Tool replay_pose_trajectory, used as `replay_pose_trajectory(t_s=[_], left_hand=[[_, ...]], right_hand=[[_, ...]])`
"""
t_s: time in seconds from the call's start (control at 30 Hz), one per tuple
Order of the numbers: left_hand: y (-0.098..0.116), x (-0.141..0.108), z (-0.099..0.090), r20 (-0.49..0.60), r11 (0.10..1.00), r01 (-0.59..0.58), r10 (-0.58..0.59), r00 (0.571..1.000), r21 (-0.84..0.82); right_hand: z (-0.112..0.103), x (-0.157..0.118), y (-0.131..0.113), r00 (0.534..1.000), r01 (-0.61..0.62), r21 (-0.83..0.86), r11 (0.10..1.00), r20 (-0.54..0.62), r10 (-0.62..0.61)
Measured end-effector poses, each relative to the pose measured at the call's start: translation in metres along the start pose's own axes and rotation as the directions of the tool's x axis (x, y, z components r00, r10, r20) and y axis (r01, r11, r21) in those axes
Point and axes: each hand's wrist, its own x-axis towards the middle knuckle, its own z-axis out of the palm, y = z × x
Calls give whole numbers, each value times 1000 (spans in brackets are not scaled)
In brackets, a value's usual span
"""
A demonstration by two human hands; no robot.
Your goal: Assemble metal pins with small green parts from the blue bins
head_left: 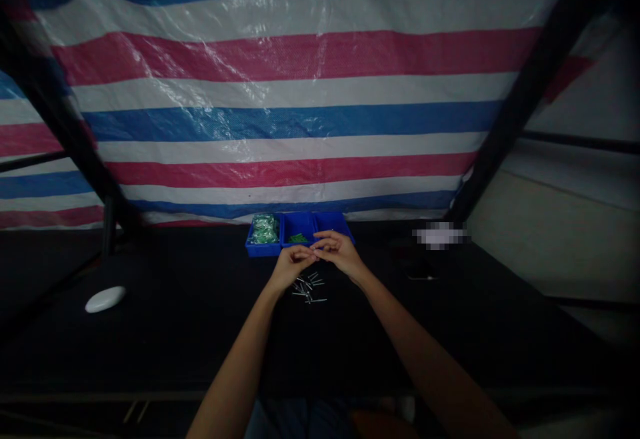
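Observation:
My left hand [293,266] and my right hand [338,253] meet fingertip to fingertip just in front of the blue bins. Both are closed in a pinch; whatever lies between the fingers is too small to make out. Below them on the black table lies a loose pile of thin silvery screw-like pieces [309,287]. The left blue bin [263,250] holds clear packets with green contents [265,228]. Small green pieces [298,238] lie in the middle blue bin [297,219]. My right hand partly hides the right blue bin [333,220].
A white oval object like a computer mouse [105,299] rests at the left of the black table [175,332]. A dark flat object like a phone [423,272] and a blurred white item [441,235] are at the right. Striped sheeting [300,119] hangs behind, between dark posts.

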Motion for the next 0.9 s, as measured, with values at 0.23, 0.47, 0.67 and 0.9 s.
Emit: replay_pose_trajectory(t_s=[0.23, 0.47, 0.67, 0.9], left_hand=[[1, 1, 0, -42, 1000, -23, 23, 999, -9], [-1, 3, -4, -110, 1000, -10, 12, 994, 20], [2, 2, -6, -119, 1000, 14, -17, 993, -27], [6, 2, -5, -122, 999, 14, -20, 992, -49]], right_hand=[[1, -1, -2, 999, -50, 1, 999, 4, 50], [-2, 2, 5, 1000, 4, -156, 988, 0, -4], [0, 0, 6, 994, -16, -110, 994, 107, 28], [2, 0, 17, 998, -9, -98, 995, 55, 15]])
